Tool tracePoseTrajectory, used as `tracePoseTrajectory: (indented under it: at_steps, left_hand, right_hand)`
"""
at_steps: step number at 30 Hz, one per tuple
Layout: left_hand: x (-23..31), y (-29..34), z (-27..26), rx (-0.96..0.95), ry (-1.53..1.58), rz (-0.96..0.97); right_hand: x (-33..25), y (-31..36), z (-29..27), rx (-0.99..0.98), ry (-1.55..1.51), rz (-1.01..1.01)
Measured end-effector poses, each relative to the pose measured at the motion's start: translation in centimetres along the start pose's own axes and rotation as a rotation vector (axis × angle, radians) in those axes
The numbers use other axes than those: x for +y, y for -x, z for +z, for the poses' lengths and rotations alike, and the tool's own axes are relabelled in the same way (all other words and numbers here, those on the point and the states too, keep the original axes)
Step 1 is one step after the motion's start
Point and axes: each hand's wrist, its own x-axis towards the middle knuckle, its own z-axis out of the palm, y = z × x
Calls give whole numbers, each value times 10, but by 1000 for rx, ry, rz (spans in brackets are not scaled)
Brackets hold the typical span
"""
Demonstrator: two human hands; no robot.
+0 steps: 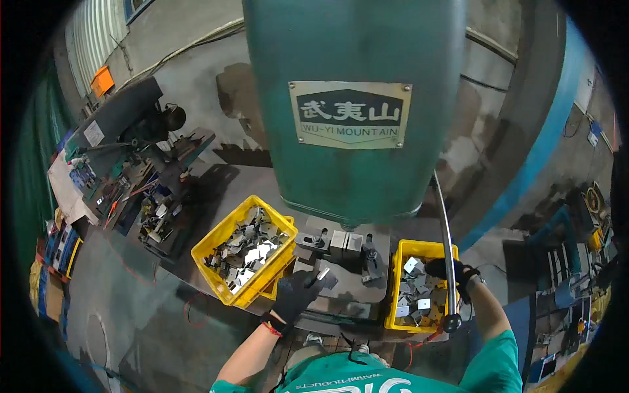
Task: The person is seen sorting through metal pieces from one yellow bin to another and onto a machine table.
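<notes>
My left hand (pixel 294 297), in a black glove, is closed on a small bent metal piece (pixel 327 281) in front of the press table. The piece has a bright edge and a dark grey flat face. My right hand (pixel 458 272), also gloved in black, reaches over the far right part of a yellow bin (pixel 391 288) of flat metal plates (pixel 409 286). The lever partly covers this hand, and its fingertips are too dark to make out. A steel fixture block (pixel 345 242) sits under the press head, between two bolted clamps (pixel 371 262).
The large green press head (pixel 354 177) hangs straight ahead. Its long lever (pixel 445 236), ending in a black ball (pixel 452 322), slants across the right bin. At left, another yellow bin (pixel 223 231) holds bent metal pieces. A second machine (pixel 131 131) stands further left.
</notes>
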Motion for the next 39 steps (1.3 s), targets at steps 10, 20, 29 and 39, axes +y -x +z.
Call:
tracePoseTrajectory:
  at_steps: [10,20,29,39]
  left_hand:
    - [15,-27,30,206,75,84]
    - [-6,-35,59,225,-120,123]
    - [18,-45,53,273,-393,187]
    - [9,-43,56,122,-398,228]
  right_hand:
    - [91,91,-89,437,1034,-312]
    - [-31,212,-180,979,1150,-436]
    - [-129,156,29,313,142,-713]
    - [-193,175,72,219,-503,-203]
